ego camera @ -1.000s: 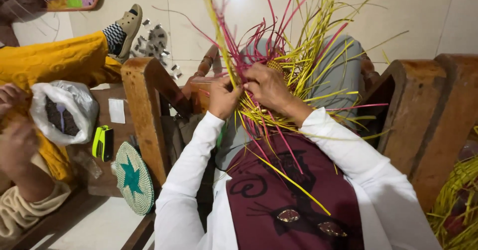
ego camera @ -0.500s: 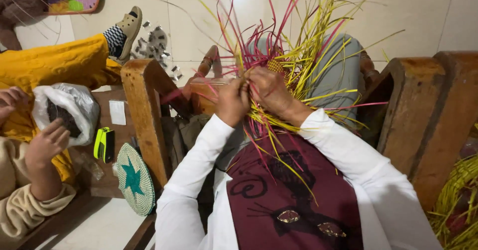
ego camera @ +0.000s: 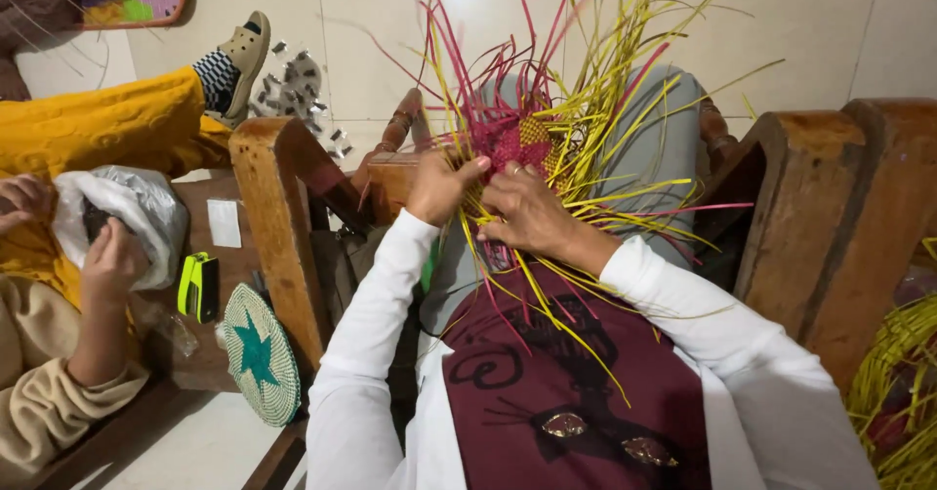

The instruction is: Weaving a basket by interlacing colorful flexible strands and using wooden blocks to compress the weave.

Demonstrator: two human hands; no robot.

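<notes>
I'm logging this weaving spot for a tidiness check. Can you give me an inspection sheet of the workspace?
Surface: work rests on the lap, between wooden chair arms.
Job's things: woven piece of pink and yellow strips, loose ends fanning outward.
Clutter: round woven mat with green star; yellow-green device; small scraps on floor tiles.
Grippers: left hand and right hand both grip the strips.
Cables: nothing seen.
Surroundings: another person's hand at a grey bag; yellow strip bundle.

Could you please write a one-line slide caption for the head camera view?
Both hands, left hand and right hand, grip a pink-and-yellow woven piece with loose strands, on the lap.
</notes>
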